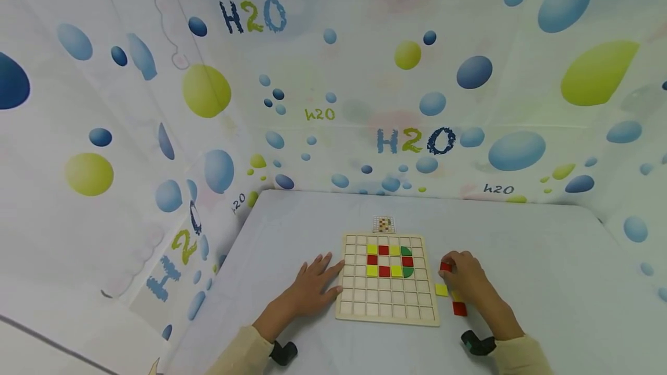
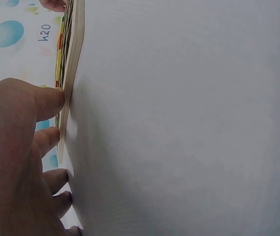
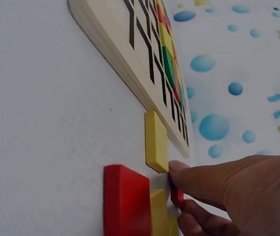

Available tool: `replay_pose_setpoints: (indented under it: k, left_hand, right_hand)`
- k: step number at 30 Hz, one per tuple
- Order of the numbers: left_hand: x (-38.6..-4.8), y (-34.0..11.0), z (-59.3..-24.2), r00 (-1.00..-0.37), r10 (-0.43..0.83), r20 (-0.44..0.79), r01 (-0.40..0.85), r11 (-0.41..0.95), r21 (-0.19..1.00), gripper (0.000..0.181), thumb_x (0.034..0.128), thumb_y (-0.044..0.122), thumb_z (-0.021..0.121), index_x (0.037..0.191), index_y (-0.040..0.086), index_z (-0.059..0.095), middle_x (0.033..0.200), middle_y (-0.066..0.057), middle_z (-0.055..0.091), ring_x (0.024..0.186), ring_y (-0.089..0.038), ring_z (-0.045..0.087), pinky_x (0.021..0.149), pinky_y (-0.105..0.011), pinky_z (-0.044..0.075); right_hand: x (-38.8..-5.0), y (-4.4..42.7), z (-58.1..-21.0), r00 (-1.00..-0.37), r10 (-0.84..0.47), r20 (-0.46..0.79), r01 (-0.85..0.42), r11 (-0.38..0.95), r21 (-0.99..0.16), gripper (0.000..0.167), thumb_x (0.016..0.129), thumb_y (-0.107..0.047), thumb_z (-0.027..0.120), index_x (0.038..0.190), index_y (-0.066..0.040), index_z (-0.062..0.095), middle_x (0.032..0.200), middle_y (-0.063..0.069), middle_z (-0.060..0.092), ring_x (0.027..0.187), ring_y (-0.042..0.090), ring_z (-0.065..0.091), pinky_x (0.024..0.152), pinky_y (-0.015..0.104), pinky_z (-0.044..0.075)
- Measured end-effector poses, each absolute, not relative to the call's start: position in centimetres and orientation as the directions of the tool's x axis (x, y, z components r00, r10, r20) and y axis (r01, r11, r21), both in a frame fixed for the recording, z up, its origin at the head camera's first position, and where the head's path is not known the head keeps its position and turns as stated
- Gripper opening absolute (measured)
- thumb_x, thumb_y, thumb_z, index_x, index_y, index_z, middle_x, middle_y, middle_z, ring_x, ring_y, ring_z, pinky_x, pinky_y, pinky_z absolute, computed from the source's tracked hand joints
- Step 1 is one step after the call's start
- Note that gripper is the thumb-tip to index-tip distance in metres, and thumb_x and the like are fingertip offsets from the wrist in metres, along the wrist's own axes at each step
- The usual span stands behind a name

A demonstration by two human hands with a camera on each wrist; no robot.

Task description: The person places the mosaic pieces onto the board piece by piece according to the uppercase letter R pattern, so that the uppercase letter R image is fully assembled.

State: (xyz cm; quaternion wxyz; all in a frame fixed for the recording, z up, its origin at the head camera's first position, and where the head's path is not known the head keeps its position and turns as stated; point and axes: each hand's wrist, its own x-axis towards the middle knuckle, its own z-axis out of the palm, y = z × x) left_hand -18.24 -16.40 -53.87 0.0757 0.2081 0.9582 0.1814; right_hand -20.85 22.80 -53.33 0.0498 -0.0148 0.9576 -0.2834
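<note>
A wooden grid board (image 1: 387,308) lies on the table with yellow, red and green pieces set in its upper middle cells. My left hand (image 1: 312,287) rests with spread fingers at the board's left edge; in the left wrist view the thumb and a finger of this hand (image 2: 17,147) touch that edge. Right of the board, my right hand (image 1: 467,276) pinches a red piece (image 1: 445,267); the right wrist view shows this hand (image 3: 238,189) with the red piece (image 3: 177,195) between thumb and fingers. Beside it lie a yellow piece (image 3: 155,142) and another red piece (image 3: 125,201).
A small pattern card (image 1: 384,224) lies just beyond the board's far edge. Another yellow piece (image 3: 158,212) is partly seen near the right hand. Behind the white table (image 1: 563,282) hangs a sheet printed with drops and H2O lettering.
</note>
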Motion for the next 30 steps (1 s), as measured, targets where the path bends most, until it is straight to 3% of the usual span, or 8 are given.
replay_pose_setpoints:
  k: [7,19,25,30]
  left_hand:
    - [-18.2,-16.5,-53.7,-0.902,0.424,-0.081,0.363,0.846,0.39,0.063,0.108,0.047,0.055,0.164,0.022,0.04,0.173,-0.017,0.029,0.16,-0.042,0.024,0.124,-0.071,0.019]
    - [-18.0,-16.4,-53.5,-0.902,0.424,-0.076,0.364,0.844,0.395,0.063,0.1076,0.047,0.056,0.164,0.022,0.041,0.172,-0.018,0.03,0.16,-0.042,0.025,0.124,-0.071,0.02]
    - [-18.0,-16.4,-53.5,-0.901,0.427,-0.073,0.364,0.838,0.406,0.064,0.1073,0.046,0.057,0.164,0.021,0.042,0.172,-0.018,0.03,0.16,-0.042,0.025,0.124,-0.071,0.02]
    - [-17.9,-16.3,-53.3,-0.903,0.421,-0.082,0.357,0.843,0.403,0.063,0.1078,0.046,0.056,0.164,0.021,0.041,0.172,-0.017,0.029,0.16,-0.042,0.024,0.124,-0.07,0.019]
  right_hand:
    - [-20.6,23.0,-52.8,-0.987,-0.099,-0.124,-0.013,0.83,-0.558,0.03,0.096,-0.009,0.076,0.123,-0.001,0.066,0.115,0.018,0.06,0.101,0.028,0.057,0.1,0.055,0.054]
    - [-20.8,22.5,-53.9,-0.993,-0.114,-0.032,-0.077,0.828,-0.555,0.027,0.098,-0.01,0.075,0.121,-0.001,0.066,0.11,0.018,0.061,0.096,0.026,0.058,0.088,0.048,0.056]
    - [-20.8,20.6,-53.8,-0.996,-0.084,-0.027,-0.053,0.811,-0.583,0.033,0.099,-0.014,0.075,0.127,0.0,0.066,0.116,0.021,0.06,0.098,0.027,0.058,0.088,0.047,0.058]
    - [-20.5,17.8,-53.5,-0.992,-0.123,0.008,-0.104,0.802,-0.589,0.032,0.098,-0.014,0.076,0.127,-0.002,0.067,0.116,0.017,0.06,0.104,0.028,0.058,0.092,0.048,0.057]
